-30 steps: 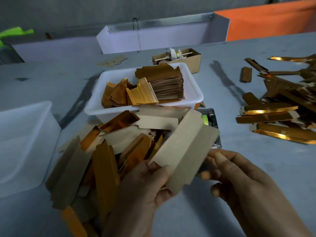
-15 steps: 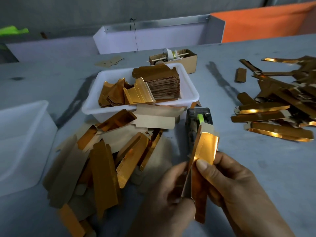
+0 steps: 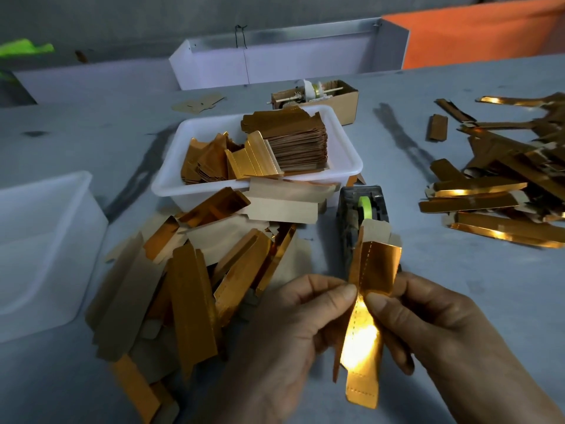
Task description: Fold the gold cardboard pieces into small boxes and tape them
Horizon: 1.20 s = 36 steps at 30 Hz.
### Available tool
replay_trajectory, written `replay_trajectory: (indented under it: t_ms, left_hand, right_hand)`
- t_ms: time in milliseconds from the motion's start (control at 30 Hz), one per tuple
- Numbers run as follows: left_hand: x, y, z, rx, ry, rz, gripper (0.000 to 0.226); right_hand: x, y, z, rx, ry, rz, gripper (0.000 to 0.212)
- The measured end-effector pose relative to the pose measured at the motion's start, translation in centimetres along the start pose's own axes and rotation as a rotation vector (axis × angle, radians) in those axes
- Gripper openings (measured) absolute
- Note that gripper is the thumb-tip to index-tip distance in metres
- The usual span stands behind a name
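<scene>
A gold cardboard piece (image 3: 368, 270) stands on end between my two hands, gold side toward me, creased along dotted lines. My left hand (image 3: 284, 341) pinches its left edge with thumb and fingers. My right hand (image 3: 434, 335) grips its right side, thumb on the shiny face. Just behind the piece sits a black tape dispenser (image 3: 363, 209) with a green roll. A heap of unfolded gold and brown pieces (image 3: 189, 270) lies left of my hands.
A white tray (image 3: 345, 160) behind the heap holds stacked flat pieces. Folded gold boxes (image 3: 489, 203) pile up at the right. A translucent bin (image 3: 46, 240) stands at the left, a small brown carton (image 3: 342, 99) behind the tray.
The piece was turned from brown side up and lying flat to standing upright with its gold side toward me. Both hands now fold it along its creases.
</scene>
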State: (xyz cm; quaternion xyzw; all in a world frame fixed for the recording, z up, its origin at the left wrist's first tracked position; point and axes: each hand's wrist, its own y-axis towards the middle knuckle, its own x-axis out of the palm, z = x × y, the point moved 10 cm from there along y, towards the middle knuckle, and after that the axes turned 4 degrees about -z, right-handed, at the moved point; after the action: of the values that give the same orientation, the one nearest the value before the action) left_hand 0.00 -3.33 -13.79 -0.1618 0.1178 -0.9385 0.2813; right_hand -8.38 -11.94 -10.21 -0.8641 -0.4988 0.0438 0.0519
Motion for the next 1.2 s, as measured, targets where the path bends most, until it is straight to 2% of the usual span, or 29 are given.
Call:
replay_trajectory:
  t_ms: [133,367,467,600,733,833,967,1100,1200]
  left_hand:
    - [-1.0,-0.8,2.1,0.135,0.273,0.169,0.004]
    - [-0.2,-3.0,5.6,0.425,0.671,0.431,0.009]
    - [0.1,-3.0,5.6,0.419,0.645,0.409,0.005]
    - [-0.3,-2.4,4.2,0.297,0.493,0.308,0.003]
    - [-0.9,-1.7,2.9,0.159,0.304,0.259,0.032]
    - [-0.5,-1.9,3.4,0.179,0.374,0.278,0.041]
    - [-0.2,-2.3,4.1,0.236,0.432,0.292,0.033]
    - [0.0,-1.9,3.5,0.177,0.371,0.191,0.015]
    - [0.3,-1.9,3.3,0.183,0.337,0.152,0.01]
  right_hand:
    - [0.4,-0.2,-0.1,0.017,0.005,-0.022,0.018]
    - [0.7,-0.1,0.2,0.023,0.085,-0.013,0.02]
    - [0.6,-0.1,0.4,0.026,0.088,-0.005,0.022]
    - [0.6,-0.2,0.7,0.046,0.113,-0.011,0.021]
    - [1.0,-0.4,1.0,0.09,0.167,-0.047,0.022]
    - [1.1,-0.3,0.9,0.107,0.148,-0.031,0.031]
    - [0.8,-0.2,0.8,0.117,0.168,0.009,0.031]
    - [0.7,-0.3,0.7,0.106,0.164,0.021,0.028]
    - [0.6,-0.4,0.4,0.104,0.13,0.049,0.03]
